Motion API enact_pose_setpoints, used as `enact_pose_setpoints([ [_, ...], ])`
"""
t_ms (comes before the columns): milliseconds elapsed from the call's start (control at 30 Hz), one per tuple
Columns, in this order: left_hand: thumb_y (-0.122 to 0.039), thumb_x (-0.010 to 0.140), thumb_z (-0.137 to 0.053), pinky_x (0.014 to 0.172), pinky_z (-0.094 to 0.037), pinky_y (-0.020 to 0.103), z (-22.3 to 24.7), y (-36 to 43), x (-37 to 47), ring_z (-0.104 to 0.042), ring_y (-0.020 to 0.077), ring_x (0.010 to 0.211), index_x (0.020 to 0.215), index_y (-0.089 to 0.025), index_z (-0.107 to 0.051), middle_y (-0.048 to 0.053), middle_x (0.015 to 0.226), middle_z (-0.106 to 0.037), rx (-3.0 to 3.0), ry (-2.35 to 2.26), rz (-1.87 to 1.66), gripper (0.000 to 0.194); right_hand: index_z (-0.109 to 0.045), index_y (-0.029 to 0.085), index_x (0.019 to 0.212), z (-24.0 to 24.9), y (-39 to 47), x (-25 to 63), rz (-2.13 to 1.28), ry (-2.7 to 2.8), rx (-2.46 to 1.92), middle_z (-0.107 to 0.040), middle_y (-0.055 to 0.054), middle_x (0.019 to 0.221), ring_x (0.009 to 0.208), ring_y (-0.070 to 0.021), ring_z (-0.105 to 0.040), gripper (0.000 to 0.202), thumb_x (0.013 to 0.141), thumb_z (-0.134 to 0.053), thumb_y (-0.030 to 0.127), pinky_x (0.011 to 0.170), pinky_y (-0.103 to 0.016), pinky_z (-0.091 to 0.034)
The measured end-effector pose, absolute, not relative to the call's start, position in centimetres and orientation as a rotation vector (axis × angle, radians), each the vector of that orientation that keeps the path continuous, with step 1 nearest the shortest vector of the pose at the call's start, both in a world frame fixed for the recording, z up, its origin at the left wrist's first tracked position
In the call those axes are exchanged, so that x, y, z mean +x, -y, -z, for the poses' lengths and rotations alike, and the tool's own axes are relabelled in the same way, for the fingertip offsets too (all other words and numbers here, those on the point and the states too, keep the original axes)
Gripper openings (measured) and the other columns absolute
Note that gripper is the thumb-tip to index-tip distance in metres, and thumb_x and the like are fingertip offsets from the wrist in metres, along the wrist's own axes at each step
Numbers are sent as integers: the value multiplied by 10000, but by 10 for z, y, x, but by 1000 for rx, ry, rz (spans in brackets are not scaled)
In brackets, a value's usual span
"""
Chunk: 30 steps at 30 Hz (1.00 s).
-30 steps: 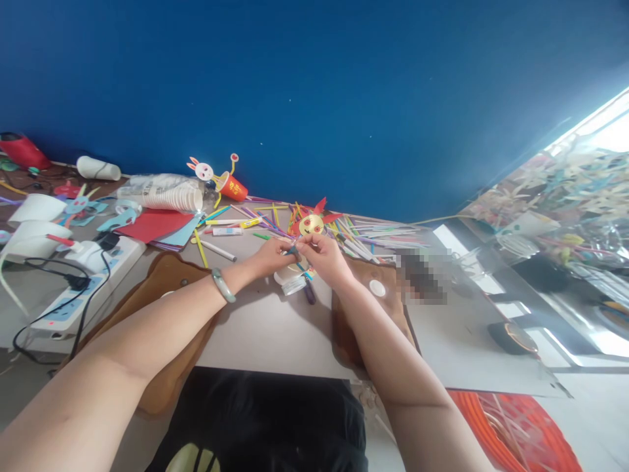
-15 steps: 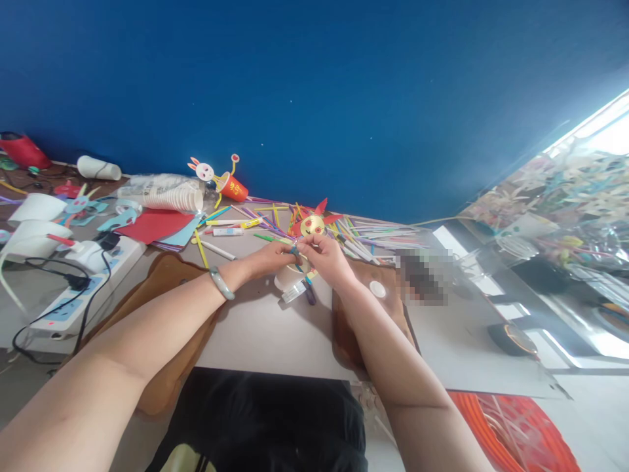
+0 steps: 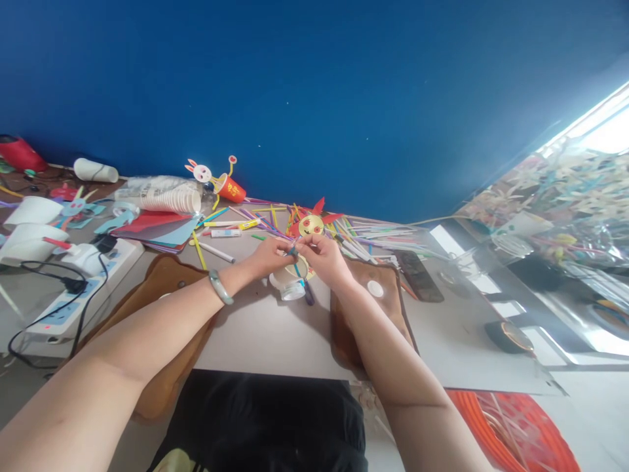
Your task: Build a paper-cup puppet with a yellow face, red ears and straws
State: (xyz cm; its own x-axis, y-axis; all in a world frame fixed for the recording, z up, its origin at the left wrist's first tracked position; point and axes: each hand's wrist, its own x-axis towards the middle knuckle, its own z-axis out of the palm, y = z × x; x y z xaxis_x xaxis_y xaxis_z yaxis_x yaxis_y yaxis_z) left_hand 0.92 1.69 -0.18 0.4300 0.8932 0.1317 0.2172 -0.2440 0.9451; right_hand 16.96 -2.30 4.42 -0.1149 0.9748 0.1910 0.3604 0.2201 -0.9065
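Note:
Both hands meet over the middle of the table. My left hand [image 3: 272,255] is closed, its fingers pinching a thin blue strip [image 3: 293,250] that runs down towards a white paper cup [image 3: 280,280]. Close against it, my right hand [image 3: 324,259] pinches the same strip near its upper end. The cup lies tilted below the fingers, its mouth partly hidden by them. A small clear plastic piece [image 3: 293,291] is in front of the cup. Just behind the hands is a round yellow paper face [image 3: 311,226] with red ears. A dark purple stick [image 3: 308,293] lies beside the cup.
Many coloured sticks [image 3: 363,233] lie along the blue wall. To the left are stacked paper cups [image 3: 171,198], coloured paper [image 3: 152,229], a red cup with a rabbit face [image 3: 230,189] and a power strip [image 3: 93,288]. A phone [image 3: 419,275] lies right.
The hands stay together at the blue strip, with small finger movements. The cup and the clear piece have turned slightly between them. The whole view has shifted a little.

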Motion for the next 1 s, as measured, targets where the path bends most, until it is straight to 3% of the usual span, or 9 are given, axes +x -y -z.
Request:
enact_pose_setpoints([
  [300,-405,653,-688,566,-355,249,-1,-13,9,-499,136,617,712,-128,-706,-6,616,-570,1608,-1033,-739,284,-627,167,782,-44,23,169,-923,1629,-1311,-626,-9,684,562,-101,-483,251,766,-636,418,530,-238,-367],
  [500,-499,606,-784,525,-295,253,-8,-15,0,-412,99,532,611,-135,-630,-30,529,-487,1495,-997,-709,395,-630,180,797,-49,23,180,-1038,1717,-1297,-439,65,495,447,-72,-320,260,782,-658,439,450,-235,-225],
  [600,-494,618,-795,559,-341,258,-11,-17,-4,-475,112,569,642,-129,-650,-6,583,-562,1435,-955,-708,393,-627,177,794,-52,20,190,-1111,1709,-1267,-522,45,557,443,-55,-284,292,764,-687,461,443,-235,-210],
  [667,-472,633,-798,602,-388,266,-13,-18,-5,-543,138,634,693,-127,-686,17,644,-626,1413,-906,-722,368,-641,168,806,-52,16,195,-1068,1687,-1269,-653,-18,749,473,-51,-330,303,752,-701,460,449,-236,-240],
  [767,-463,669,-785,636,-419,279,-16,-17,-6,-580,163,684,732,-128,-714,33,677,-661,1409,-844,-708,348,-670,161,845,-49,11,199,-929,1651,-1298,-703,-67,927,556,-78,-443,290,777,-679,443,491,-243,-317],
  [1000,-417,671,-816,742,-448,301,-26,-11,-7,-610,175,765,809,-127,-770,45,764,-719,1449,-725,-633,325,-643,162,797,-44,9,195,-867,1724,-1303,-620,-8,658,572,-109,-483,257,796,-667,418,557,-256,-379],
])
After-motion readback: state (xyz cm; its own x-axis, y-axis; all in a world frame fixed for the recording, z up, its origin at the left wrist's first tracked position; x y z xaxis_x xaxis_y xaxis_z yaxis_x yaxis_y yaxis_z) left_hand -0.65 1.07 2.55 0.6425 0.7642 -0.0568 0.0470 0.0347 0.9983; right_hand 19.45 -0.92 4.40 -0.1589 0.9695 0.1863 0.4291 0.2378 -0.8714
